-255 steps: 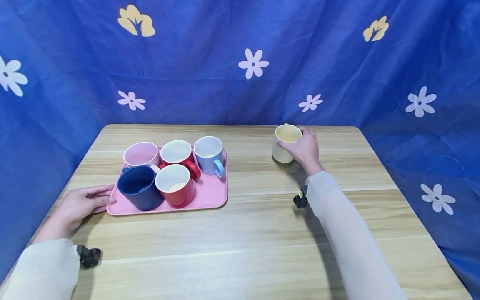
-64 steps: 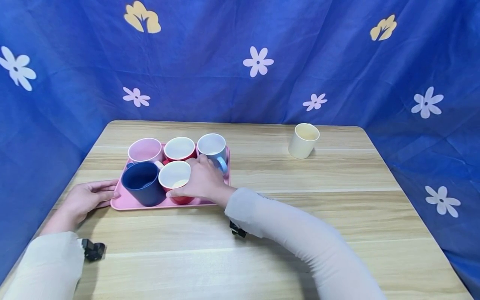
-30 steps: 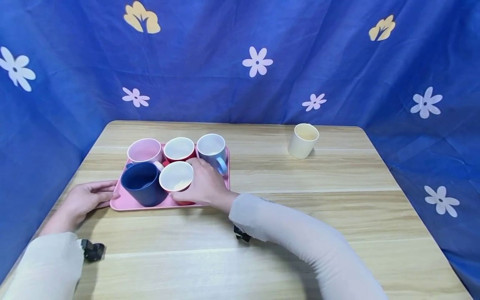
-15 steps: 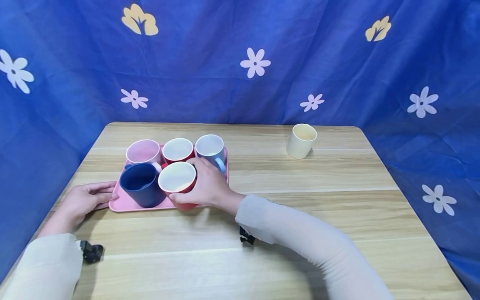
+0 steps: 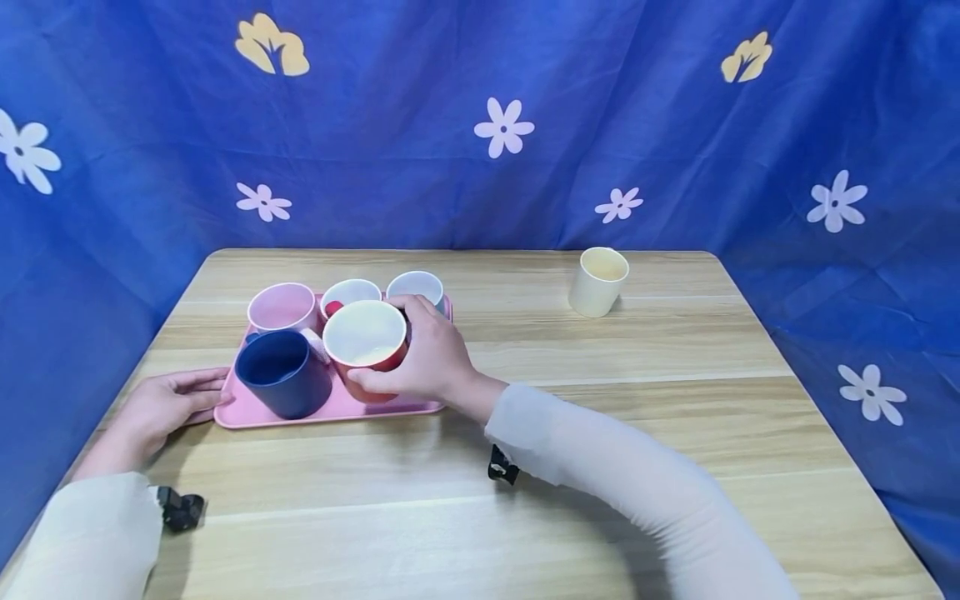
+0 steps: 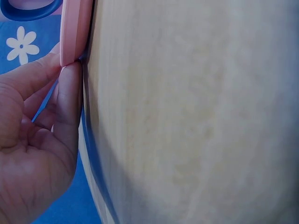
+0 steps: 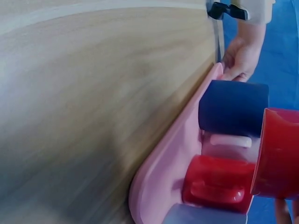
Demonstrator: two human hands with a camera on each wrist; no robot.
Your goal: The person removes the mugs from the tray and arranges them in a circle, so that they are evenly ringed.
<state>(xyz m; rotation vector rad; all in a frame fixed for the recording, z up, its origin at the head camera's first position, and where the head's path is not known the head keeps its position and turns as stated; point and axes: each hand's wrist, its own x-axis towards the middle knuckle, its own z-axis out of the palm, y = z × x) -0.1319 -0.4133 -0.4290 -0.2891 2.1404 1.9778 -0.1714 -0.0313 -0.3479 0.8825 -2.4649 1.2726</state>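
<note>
While our right hand (image 5: 431, 358) grips a mug (image 5: 366, 333), only the right-wrist view shows the handle (image 7: 217, 192) it blocks; our left hand (image 5: 160, 408) pinches the tray (image 5: 347, 405).

- Two red mugs (image 7: 222, 170) (image 7: 282, 149)
- One pink mug (image 5: 282, 307)
- One navy mug (image 5: 283, 379)
- One light-blue mug (image 5: 417, 286)
- One cream mug (image 5: 596, 287)
- One pink tray (image 5: 342, 407)
- Two hands (image 5: 165, 406) (image 5: 435, 354)
- One wood-grain table (image 5: 315, 508)

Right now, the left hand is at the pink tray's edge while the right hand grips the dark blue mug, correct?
No: the head view shows the right hand gripping a red mug, not the dark blue mug. The rest holds.
</note>
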